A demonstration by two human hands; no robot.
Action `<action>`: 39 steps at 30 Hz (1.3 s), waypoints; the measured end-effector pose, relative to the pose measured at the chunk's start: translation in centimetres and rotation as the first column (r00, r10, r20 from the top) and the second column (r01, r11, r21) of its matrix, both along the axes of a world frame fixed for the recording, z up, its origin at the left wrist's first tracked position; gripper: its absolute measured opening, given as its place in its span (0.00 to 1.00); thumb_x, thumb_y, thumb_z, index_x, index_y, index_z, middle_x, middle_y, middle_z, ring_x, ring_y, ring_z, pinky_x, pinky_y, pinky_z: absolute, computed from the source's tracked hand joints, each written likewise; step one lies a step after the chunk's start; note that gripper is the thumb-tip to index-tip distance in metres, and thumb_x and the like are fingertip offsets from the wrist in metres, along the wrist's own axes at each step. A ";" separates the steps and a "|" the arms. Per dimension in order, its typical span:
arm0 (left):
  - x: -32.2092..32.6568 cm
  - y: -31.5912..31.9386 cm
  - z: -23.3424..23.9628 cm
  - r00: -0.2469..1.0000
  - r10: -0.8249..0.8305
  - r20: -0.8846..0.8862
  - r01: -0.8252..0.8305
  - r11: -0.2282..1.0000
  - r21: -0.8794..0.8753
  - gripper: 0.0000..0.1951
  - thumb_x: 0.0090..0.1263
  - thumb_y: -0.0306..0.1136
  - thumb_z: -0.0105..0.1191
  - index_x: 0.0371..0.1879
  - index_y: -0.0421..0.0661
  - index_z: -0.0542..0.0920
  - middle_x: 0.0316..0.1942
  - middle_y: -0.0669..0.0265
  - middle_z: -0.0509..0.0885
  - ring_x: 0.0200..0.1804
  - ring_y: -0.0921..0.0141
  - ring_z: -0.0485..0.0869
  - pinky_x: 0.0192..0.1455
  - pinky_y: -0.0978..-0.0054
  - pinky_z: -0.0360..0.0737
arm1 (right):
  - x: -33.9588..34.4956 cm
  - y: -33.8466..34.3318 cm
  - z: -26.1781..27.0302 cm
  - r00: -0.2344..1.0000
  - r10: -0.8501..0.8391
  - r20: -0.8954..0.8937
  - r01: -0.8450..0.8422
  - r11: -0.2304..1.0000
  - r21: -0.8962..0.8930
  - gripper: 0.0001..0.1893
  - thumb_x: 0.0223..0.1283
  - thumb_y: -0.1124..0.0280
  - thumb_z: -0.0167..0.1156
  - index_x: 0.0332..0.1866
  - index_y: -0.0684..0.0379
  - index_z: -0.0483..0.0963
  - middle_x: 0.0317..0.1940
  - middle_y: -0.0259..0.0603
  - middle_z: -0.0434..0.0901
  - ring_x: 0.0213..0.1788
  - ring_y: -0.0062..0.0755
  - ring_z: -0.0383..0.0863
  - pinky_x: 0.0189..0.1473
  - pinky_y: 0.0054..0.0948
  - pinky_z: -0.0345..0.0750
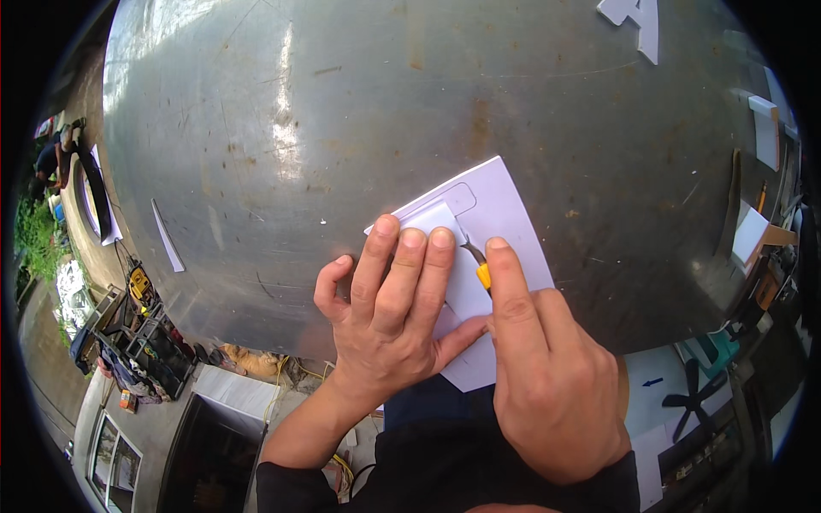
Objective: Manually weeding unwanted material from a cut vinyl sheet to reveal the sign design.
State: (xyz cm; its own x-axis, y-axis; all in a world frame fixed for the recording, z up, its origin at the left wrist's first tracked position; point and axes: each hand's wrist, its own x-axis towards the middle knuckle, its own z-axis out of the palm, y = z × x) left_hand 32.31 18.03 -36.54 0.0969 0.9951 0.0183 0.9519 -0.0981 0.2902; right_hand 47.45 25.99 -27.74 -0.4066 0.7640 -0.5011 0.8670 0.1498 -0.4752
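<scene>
My left hand lies flat with its fingers spread, pressing a smaller white piece onto a white board. In my right hand is a cutting tool with a yellow and black handle; its dark, hooked-looking tip touches the board beside the smaller piece's edge, just right of my left fingertips. A rounded rectangular outline is marked on the board near its upper corner. The board's lower end reaches past the near edge of a metal table. The thumb of my left hand nearly meets my right hand.
A white letter-shaped piece lies at the far right, a thin white sliver at the left. White offcuts and a pencil are along the right side. A person bends beside a round black shape beyond the table.
</scene>
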 end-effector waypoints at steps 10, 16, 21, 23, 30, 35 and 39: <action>-0.4 0.0 -0.2 0.999 -0.048 -0.011 0.048 0.999 0.016 0.37 0.76 0.65 0.49 0.71 0.45 0.77 0.71 0.64 0.72 0.77 0.59 0.70 0.72 0.56 0.58 | 0.0 -1.1 -1.4 1.000 0.014 -0.014 -0.012 0.988 0.153 0.30 0.64 0.73 0.60 0.73 0.62 0.72 0.29 0.39 0.72 0.23 0.33 0.80 0.25 0.31 0.79; -0.1 0.0 -0.1 0.999 -0.037 0.006 0.037 0.999 0.004 0.37 0.74 0.65 0.52 0.71 0.47 0.78 0.70 0.65 0.72 0.77 0.62 0.70 0.72 0.55 0.57 | 0.3 -0.9 -0.2 1.000 -0.010 0.014 0.010 1.000 0.009 0.31 0.63 0.81 0.64 0.74 0.64 0.71 0.36 0.47 0.80 0.33 0.47 0.86 0.35 0.39 0.83; -0.1 -0.2 -0.1 0.999 -0.022 0.036 0.023 1.000 -0.018 0.38 0.72 0.66 0.54 0.70 0.48 0.79 0.70 0.66 0.72 0.77 0.63 0.70 0.73 0.54 0.56 | 0.8 -1.3 -0.1 1.000 -0.013 0.014 0.013 1.000 0.004 0.30 0.63 0.80 0.64 0.73 0.64 0.72 0.35 0.45 0.78 0.31 0.43 0.85 0.33 0.37 0.82; -0.1 -0.3 0.0 1.000 -0.010 0.021 0.011 1.000 -0.029 0.39 0.72 0.67 0.55 0.71 0.47 0.77 0.70 0.65 0.72 0.77 0.62 0.69 0.74 0.55 0.54 | 1.1 -1.8 -0.3 1.000 -0.018 0.008 0.018 1.000 0.005 0.30 0.63 0.80 0.64 0.73 0.64 0.72 0.34 0.44 0.78 0.30 0.42 0.85 0.32 0.37 0.82; -0.1 -0.1 -0.3 0.999 -0.034 0.010 0.034 0.999 -0.009 0.41 0.72 0.68 0.55 0.72 0.44 0.76 0.70 0.64 0.71 0.77 0.61 0.69 0.75 0.56 0.53 | 2.0 -2.8 -0.1 1.000 -0.010 0.027 0.009 0.999 0.046 0.28 0.64 0.77 0.66 0.71 0.63 0.74 0.29 0.39 0.74 0.25 0.34 0.81 0.27 0.34 0.78; 0.0 -0.1 -0.3 0.999 -0.049 -0.016 0.049 0.999 -0.024 0.42 0.74 0.68 0.52 0.72 0.43 0.75 0.70 0.63 0.71 0.77 0.60 0.69 0.75 0.56 0.53 | 2.3 -3.3 -0.4 0.999 -0.016 0.044 0.013 0.997 0.071 0.27 0.65 0.75 0.65 0.70 0.62 0.76 0.28 0.37 0.71 0.22 0.32 0.78 0.24 0.32 0.76; -0.3 -0.1 -0.1 0.996 -0.076 -0.044 0.075 0.997 -0.020 0.42 0.74 0.68 0.51 0.73 0.42 0.74 0.71 0.62 0.70 0.78 0.59 0.68 0.76 0.55 0.52 | 1.9 -3.7 -0.3 0.997 -0.025 0.070 0.018 0.996 0.092 0.26 0.67 0.72 0.63 0.70 0.61 0.77 0.28 0.35 0.69 0.23 0.28 0.75 0.23 0.30 0.74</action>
